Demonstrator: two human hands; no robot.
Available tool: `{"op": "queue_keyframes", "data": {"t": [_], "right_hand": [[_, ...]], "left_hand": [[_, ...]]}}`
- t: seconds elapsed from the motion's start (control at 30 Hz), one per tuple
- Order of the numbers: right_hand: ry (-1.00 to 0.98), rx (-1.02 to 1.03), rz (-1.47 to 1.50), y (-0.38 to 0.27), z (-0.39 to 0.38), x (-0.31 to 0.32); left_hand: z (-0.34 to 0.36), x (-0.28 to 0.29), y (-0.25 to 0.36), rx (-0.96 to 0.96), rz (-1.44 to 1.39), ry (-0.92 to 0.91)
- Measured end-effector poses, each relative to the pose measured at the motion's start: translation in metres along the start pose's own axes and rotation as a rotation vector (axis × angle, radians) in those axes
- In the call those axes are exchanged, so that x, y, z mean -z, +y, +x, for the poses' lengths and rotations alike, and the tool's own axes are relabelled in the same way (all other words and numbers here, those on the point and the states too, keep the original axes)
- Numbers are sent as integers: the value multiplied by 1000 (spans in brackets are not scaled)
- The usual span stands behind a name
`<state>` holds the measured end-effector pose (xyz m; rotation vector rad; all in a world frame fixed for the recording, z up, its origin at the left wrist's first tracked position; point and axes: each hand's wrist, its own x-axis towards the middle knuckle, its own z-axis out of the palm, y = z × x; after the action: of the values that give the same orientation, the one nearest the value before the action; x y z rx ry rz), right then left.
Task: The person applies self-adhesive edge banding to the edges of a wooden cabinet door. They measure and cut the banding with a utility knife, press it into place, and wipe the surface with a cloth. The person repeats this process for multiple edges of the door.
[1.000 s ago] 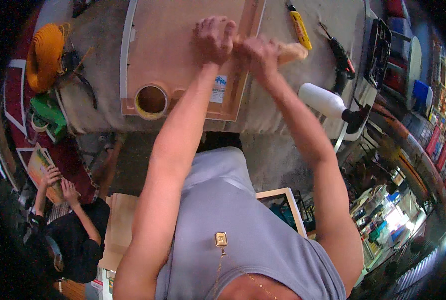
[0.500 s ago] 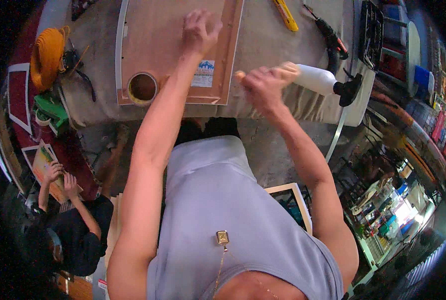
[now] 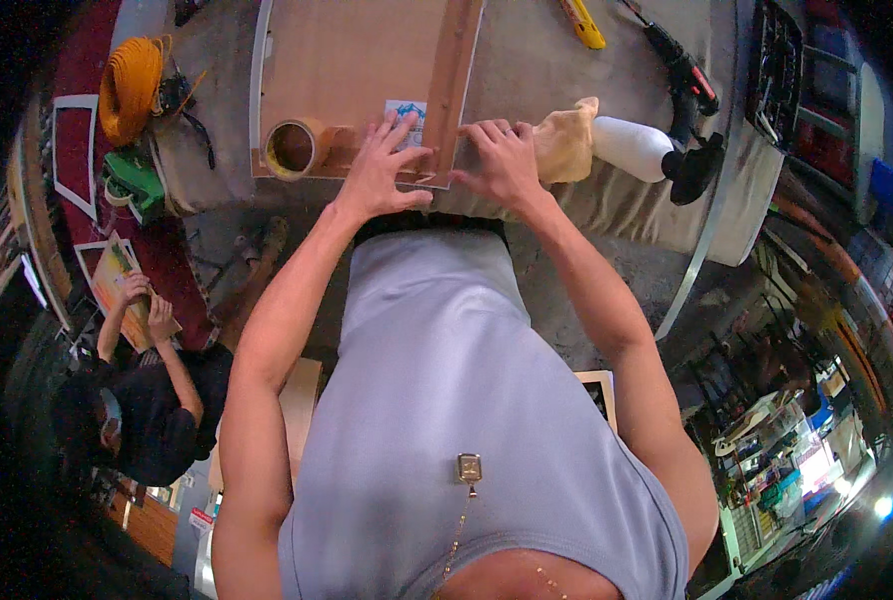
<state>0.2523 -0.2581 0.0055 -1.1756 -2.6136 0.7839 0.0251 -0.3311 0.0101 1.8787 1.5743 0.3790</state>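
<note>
A framed panel [image 3: 342, 60] with a brown backing board, taped seams and a pale rim lies on the cloth-covered table in front of me. My left hand [image 3: 382, 168] rests on its near edge, fingers spread and partly covering a small white-and-blue label [image 3: 404, 107]. My right hand [image 3: 507, 165] is at the panel's near right corner, thumb and fingers apart, holding nothing. Just left of my left hand, a roll of brown tape [image 3: 312, 150] sits on the panel. A crumpled tan cloth [image 3: 565, 145] lies beside my right hand, against a white spray bottle [image 3: 632, 148] with a black nozzle, tipped on its side.
Farther off lie a yellow utility knife [image 3: 585, 24] and a black-and-red power tool [image 3: 682, 68]. On the left are a coil of orange cord [image 3: 130, 90] and a green tool [image 3: 135, 183]. A person in dark clothes [image 3: 152, 405] handles a small panel at lower left.
My left hand has come back from the panel's middle to its near edge. My right hand has let go of the cloth, leaving it by the bottle, and moved to the panel's corner.
</note>
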Motion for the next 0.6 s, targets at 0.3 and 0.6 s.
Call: {"op": "queue_keyframes", "data": {"t": [0.3, 0.6], "right_hand": [[67, -35, -3, -8, -1, -15], [87, -203, -70, -24, 10, -36]], "left_hand": [[-7, -24, -15, 9, -90, 177], [-3, -29, -16, 74, -180, 193]]}}
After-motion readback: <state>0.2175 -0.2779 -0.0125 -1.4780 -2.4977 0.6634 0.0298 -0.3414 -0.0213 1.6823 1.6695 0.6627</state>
